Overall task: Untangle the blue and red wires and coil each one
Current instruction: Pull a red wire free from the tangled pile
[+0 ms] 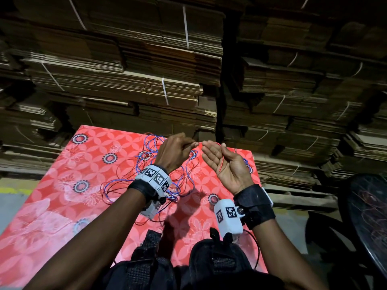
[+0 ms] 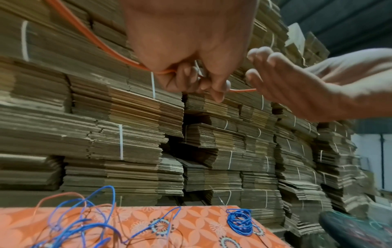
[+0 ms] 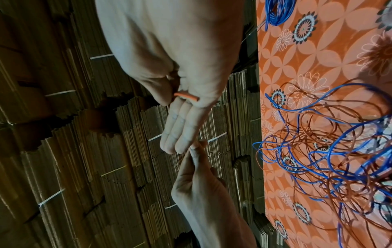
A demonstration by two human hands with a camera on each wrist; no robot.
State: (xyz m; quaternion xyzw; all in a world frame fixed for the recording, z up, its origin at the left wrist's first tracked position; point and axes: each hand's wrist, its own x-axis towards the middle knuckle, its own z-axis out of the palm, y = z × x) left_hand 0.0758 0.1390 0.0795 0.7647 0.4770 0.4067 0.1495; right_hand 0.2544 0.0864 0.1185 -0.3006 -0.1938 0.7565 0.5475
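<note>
A loose tangle of blue and red wires [image 1: 167, 176] lies on the table, also seen in the left wrist view as the tangle [image 2: 74, 223] and in the right wrist view as the tangle [image 3: 328, 159]. Both hands are raised above it. My left hand [image 1: 191, 145] pinches the red wire [image 1: 220, 162] at its fingertips [image 2: 220, 87]. The wire arches over to my right hand [image 1: 214, 151], which is palm up with straight fingers [image 3: 180, 130]. Its thumb holds the red wire's end [image 3: 186, 97] against the palm. A small blue coil [image 2: 240, 221] sits at the table's far right corner.
The table [image 1: 62, 185] wears a red floral cloth. Tall stacks of strapped flat cardboard [image 1: 146, 80] stand close behind its far edge. A black chair [image 1: 368, 216] is at the right, and grey floor [image 1: 10, 206] shows at the left.
</note>
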